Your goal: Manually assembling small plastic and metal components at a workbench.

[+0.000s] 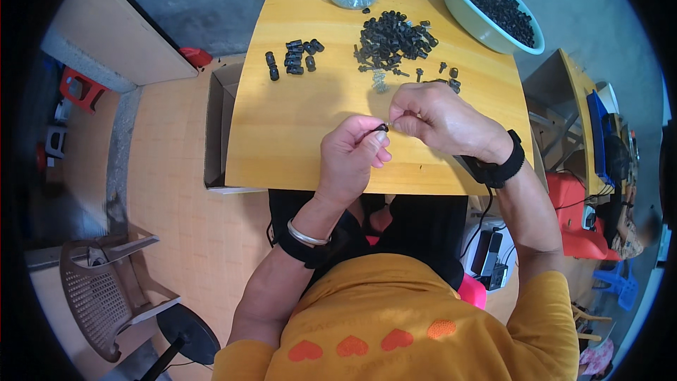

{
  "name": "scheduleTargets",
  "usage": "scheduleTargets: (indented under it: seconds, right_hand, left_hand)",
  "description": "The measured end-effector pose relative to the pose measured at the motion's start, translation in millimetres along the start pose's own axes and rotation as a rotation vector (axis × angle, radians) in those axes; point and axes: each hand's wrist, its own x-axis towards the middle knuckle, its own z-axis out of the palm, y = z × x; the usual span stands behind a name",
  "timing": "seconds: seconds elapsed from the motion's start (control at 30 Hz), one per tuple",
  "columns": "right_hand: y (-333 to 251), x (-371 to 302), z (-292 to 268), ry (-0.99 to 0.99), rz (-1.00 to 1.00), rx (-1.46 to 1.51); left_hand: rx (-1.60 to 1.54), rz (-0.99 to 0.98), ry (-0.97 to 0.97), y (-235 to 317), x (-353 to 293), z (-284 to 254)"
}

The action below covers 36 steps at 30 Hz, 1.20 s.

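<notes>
The left hand (349, 155) pinches a black piece (381, 128), seemingly to steady it, while the right hand (451, 121) pinches a tiny, indistinct bit (390, 124) beside it.

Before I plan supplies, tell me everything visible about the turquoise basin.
The basin is pale turquoise, plastic-looking, oval in this view, with a smooth rim. It stands upright on the far right of the table, filled with small black pieces. Neither the left hand nor the right hand touches it.

Soft shadows cross the bright tabletop (278, 137) (fisheye edges distorted).
</notes>
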Motion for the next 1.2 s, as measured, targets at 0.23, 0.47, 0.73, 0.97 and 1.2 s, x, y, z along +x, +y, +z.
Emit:
scheduleTargets:
  seconds: [0.23,0.47,0.73,0.97,1.2]
  right_hand:
    - [0.2,1.2,-1.1,-0.098,-0.009,-0.092]
    - [14.4,-5.5,9.2,-0.036,0.151,0.402]
    - [21.2,-22.8,31.8,-0.008,0.429,1.094]
    - [9.5,-35.5,53.0,0.138,0.443,1.204]
    - [-4.0,-29.8,58.2,0.098,0.293,1.603]
  left_hand:
    - [0.087,0.033,-0.02,-2.8,-1.7,3.5]
    - [0.093,0.018,-0.059,3.2,-1.8,1.7]
    - [-0.003,0.031,-0.107,11.3,-6.6,8.9]
    - [-0.108,-0.001,-0.125,14.5,-13.4,17.1]
    - [-0.025,0.072,-0.084,16.0,-11.1,19.3]
